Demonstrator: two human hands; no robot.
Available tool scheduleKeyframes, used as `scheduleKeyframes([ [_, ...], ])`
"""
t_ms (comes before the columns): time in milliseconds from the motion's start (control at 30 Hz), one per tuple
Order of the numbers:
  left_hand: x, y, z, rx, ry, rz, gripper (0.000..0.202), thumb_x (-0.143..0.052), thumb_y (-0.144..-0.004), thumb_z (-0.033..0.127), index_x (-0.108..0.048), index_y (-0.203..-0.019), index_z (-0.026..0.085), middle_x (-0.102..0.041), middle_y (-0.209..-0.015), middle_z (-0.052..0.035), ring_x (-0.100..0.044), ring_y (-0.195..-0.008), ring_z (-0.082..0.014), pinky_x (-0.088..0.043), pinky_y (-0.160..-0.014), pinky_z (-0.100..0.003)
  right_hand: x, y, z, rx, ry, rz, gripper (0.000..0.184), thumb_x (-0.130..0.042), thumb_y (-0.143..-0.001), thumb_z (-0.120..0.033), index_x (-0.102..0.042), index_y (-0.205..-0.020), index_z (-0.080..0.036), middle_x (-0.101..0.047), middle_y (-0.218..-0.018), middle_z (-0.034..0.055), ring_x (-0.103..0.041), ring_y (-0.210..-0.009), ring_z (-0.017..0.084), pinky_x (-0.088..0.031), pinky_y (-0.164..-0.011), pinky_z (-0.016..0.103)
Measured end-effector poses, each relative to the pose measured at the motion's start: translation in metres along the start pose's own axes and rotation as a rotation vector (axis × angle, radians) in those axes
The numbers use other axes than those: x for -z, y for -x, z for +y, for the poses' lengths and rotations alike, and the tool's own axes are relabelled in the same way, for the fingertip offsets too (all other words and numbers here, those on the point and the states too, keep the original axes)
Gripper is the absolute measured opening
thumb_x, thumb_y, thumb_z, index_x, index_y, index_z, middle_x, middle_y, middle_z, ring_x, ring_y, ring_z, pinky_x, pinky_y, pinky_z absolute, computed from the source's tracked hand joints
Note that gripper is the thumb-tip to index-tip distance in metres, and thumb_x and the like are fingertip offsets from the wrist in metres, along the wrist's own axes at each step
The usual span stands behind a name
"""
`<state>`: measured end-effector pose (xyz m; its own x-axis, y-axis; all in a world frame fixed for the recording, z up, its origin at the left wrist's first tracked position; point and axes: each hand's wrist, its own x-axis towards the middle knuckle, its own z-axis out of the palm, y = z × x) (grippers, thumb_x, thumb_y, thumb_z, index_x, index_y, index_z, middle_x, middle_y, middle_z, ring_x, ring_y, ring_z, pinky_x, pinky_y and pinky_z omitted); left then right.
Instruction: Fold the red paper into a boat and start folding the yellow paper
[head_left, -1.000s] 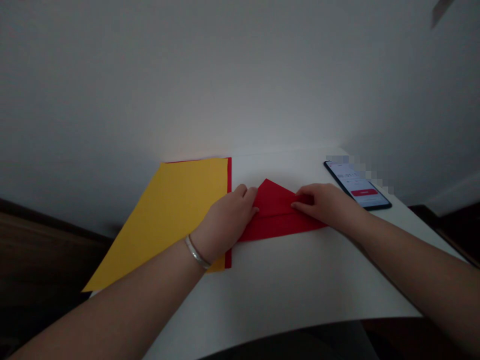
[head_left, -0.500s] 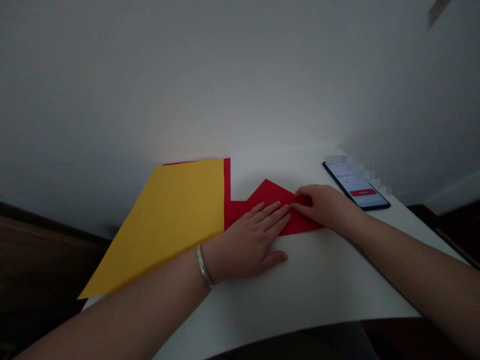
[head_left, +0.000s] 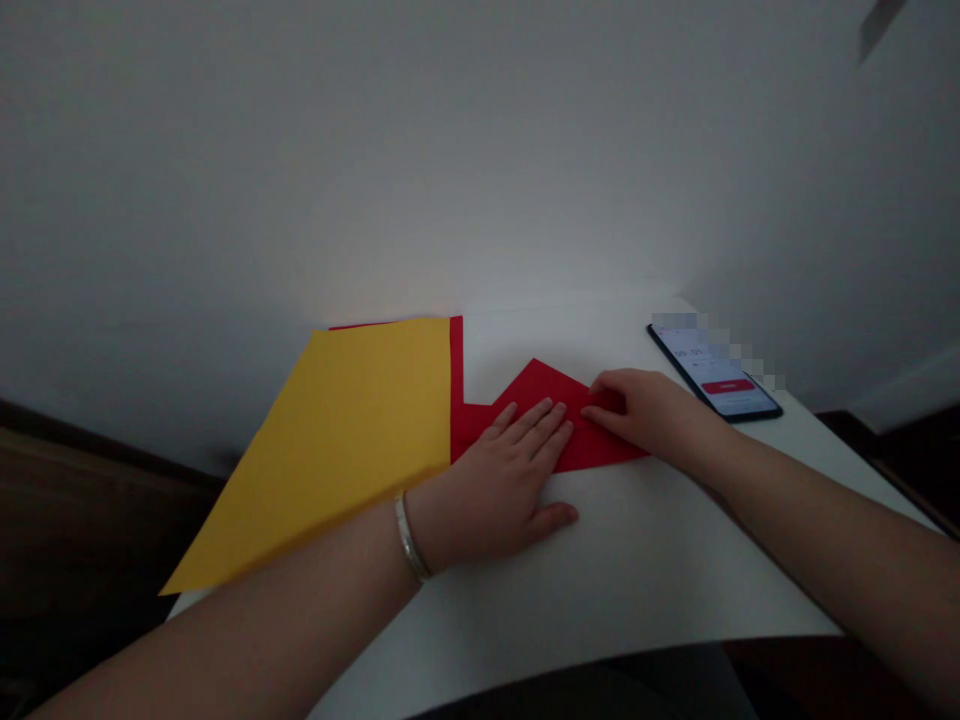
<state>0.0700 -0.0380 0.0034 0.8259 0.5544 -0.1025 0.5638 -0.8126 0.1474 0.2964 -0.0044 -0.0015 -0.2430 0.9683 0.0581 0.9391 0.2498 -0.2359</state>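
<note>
A folded piece of red paper [head_left: 534,380] lies on the white table, with a pointed flap at its far edge. My left hand [head_left: 510,475] rests flat on its near left part, fingers stretched out and palm down, the thumb on the bare tabletop. At the paper's right side, my right hand [head_left: 637,408] has its thumb on top and its index finger curled at the far edge, gripping the paper there. The other right fingers are hidden. A metal bangle [head_left: 410,537] circles my left wrist.
Yellow paper [head_left: 352,420] lies on the left over more red paper [head_left: 457,345], one corner overhanging the table edge. A phone [head_left: 712,370] with a lit timer screen lies at the right. Behind the white table [head_left: 600,590] rises a pale wall [head_left: 480,150].
My left fingers have drawn slightly back to the left across the red paper. The right hand keeps its place at the paper's edge.
</note>
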Motion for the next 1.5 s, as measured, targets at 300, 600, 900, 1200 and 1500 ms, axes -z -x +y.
scheduleKeyframes([
  [300, 0.006, 0.006, 0.006, 0.087, -0.015, -0.068, 0.084, -0.033, -0.092, 0.062, -0.018, -0.150, 0.003, -0.007, -0.157, -0.0209, -0.006, -0.146, -0.0296, -0.017, -0.118, -0.044, 0.002, 0.000, -0.002, -0.006, 0.003, -0.006, 0.016, -0.059, -0.082, -0.034, -0.066, -0.086, -0.020, -0.069, -0.079, 0.0057, -0.060, -0.070, 0.020, -0.043, -0.063, 0.031],
  [600, 0.015, 0.015, 0.027, 0.322, -0.118, -0.126, 0.088, -0.041, -0.087, 0.064, -0.028, -0.146, 0.001, -0.018, -0.153, -0.0248, -0.018, -0.143, -0.0381, -0.029, -0.112, -0.054, 0.003, 0.000, -0.003, -0.029, -0.010, -0.016, 0.016, -0.060, -0.082, -0.035, -0.066, -0.087, -0.021, -0.069, -0.079, 0.0055, -0.060, -0.070, 0.020, -0.042, -0.062, 0.030],
  [900, 0.006, 0.015, 0.027, 0.402, -0.230, -0.018, 0.093, -0.039, -0.084, 0.071, -0.043, -0.137, -0.006, -0.037, -0.143, -0.0324, -0.037, -0.133, -0.0445, -0.041, -0.102, -0.058, 0.005, 0.003, -0.001, -0.044, -0.024, -0.006, 0.017, -0.058, -0.084, -0.037, -0.067, -0.085, -0.022, -0.069, -0.084, 0.0060, -0.060, -0.072, 0.020, -0.042, -0.060, 0.030],
  [1200, 0.011, 0.014, 0.028, 0.419, -0.378, 0.026, 0.090, -0.041, -0.082, 0.074, -0.060, -0.122, -0.004, -0.055, -0.128, -0.0314, -0.051, -0.122, -0.0448, -0.027, -0.107, -0.062, 0.006, 0.004, 0.000, -0.070, -0.004, 0.012, 0.018, -0.057, -0.086, -0.038, -0.067, -0.088, -0.023, -0.069, -0.087, 0.0058, -0.060, -0.075, 0.021, -0.042, -0.061, 0.030],
  [1500, 0.031, 0.013, 0.030, 0.425, -0.455, -0.077, 0.064, -0.039, -0.091, 0.060, -0.075, -0.075, 0.009, -0.069, -0.072, -0.0182, -0.064, -0.073, -0.0328, -0.046, -0.072, -0.049, 0.007, 0.000, 0.003, -0.072, -0.017, -0.019, 0.020, -0.057, -0.085, -0.039, -0.069, -0.090, -0.023, -0.071, -0.086, 0.0058, -0.062, -0.074, 0.021, -0.043, -0.063, 0.030],
])
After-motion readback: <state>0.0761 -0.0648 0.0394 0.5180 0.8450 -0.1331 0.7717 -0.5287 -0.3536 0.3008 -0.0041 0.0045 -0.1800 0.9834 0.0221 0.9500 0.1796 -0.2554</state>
